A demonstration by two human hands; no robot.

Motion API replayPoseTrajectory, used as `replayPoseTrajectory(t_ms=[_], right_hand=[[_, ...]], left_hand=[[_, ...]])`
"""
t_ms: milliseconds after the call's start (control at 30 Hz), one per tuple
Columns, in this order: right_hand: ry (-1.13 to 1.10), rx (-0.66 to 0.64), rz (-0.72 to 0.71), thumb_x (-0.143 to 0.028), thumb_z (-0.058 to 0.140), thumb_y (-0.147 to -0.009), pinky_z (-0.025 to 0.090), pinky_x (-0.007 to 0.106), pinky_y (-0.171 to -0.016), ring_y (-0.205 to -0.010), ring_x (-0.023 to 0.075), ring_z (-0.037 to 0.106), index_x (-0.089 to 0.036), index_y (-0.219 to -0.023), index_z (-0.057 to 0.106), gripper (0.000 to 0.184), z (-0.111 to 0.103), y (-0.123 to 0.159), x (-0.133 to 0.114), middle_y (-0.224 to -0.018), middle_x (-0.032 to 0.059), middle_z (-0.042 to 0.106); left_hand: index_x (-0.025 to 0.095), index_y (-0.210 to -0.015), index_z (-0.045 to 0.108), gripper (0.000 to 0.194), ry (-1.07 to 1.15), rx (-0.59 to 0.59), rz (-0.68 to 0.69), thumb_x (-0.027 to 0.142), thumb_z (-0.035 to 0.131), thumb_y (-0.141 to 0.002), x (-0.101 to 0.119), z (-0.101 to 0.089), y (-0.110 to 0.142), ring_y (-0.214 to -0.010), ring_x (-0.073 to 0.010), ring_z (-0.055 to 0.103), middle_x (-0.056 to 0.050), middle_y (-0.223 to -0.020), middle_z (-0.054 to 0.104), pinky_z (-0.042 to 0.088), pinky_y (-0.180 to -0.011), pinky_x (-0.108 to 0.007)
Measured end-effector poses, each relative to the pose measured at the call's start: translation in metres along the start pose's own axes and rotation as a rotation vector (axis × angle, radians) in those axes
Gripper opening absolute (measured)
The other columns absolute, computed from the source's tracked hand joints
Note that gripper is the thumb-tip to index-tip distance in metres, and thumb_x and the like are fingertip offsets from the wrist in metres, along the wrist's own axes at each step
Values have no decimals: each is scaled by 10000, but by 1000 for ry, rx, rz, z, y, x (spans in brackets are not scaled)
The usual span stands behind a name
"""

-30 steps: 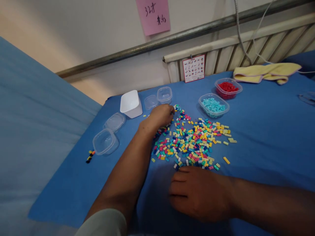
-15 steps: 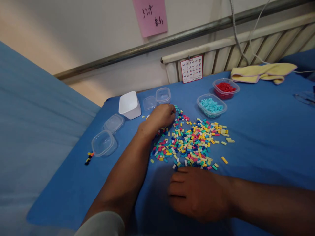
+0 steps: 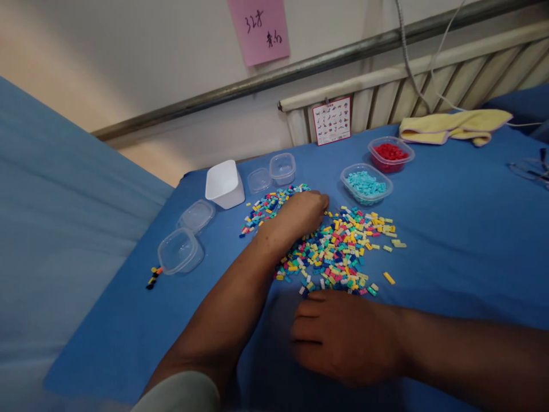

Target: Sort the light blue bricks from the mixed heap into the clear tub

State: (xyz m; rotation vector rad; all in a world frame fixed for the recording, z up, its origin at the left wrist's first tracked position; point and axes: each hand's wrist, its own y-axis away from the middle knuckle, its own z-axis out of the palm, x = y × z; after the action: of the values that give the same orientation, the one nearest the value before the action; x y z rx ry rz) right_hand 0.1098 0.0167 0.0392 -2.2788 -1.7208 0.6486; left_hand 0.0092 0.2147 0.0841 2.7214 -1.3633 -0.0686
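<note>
A loose pile of small toy building bricks (image 3: 338, 246) in yellow, pink, teal, navy and white lies spread on the blue cloth. My left hand (image 3: 306, 210) reaches over the upper part of this pile, its fingers curled down among the bricks. Its fingertips are mostly hidden, so I cannot see what they hold. Close to the pile's front edge rests my right hand (image 3: 345, 337), back up and fingers folded under; anything inside it is out of sight. A single yellow brick (image 3: 389, 278) lies apart on the right.
Beyond the pile stand tubs of light-blue bricks (image 3: 366, 184) and red bricks (image 3: 390, 154). On the left are a white bin (image 3: 225, 184), clear tubs (image 3: 180, 252) (image 3: 282, 169) and lids (image 3: 196, 216). A yellow cloth (image 3: 454, 127) and glasses (image 3: 529, 170) lie at the right.
My left hand has moved right and slightly nearer across the pile, uncovering bricks at the pile's upper left. My right hand stays in about the same place.
</note>
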Motion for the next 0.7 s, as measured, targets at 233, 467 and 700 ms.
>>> replayPoseTrajectory(t_ms=[233, 467, 700], right_hand=[[-10, -23, -18, -269, 649, -1066, 390, 403, -752, -921, 214, 551, -208, -986, 687, 107, -4, -1, 2, -987, 23, 683], [-6, 4, -1, -251, 650, -1070, 414, 402, -743, -895, 208, 561, -215, -937, 700, 147, -8, -3, 2, -957, 7, 690], [17, 39, -1, -262, 634, -1086, 407, 409, -725, -888, 222, 572, -218, -888, 719, 220, -4, -2, 4, -918, 3, 686]], left_hand=[[174, -1097, 795, 203, 399, 110, -91, 173, 660, -945, -3, -18, 6, -894, -208, 707, -61, -1027, 799, 501, -780, -322], [169, -1044, 780, 133, 632, 155, -74, 171, 706, -934, 9, -26, -9, -792, -157, 655, -17, -884, 748, 469, -719, -295], [122, -1100, 783, 196, 491, 267, -58, 110, 695, -926, 17, -48, -89, -925, -182, 681, -78, -1068, 779, 522, -852, -315]])
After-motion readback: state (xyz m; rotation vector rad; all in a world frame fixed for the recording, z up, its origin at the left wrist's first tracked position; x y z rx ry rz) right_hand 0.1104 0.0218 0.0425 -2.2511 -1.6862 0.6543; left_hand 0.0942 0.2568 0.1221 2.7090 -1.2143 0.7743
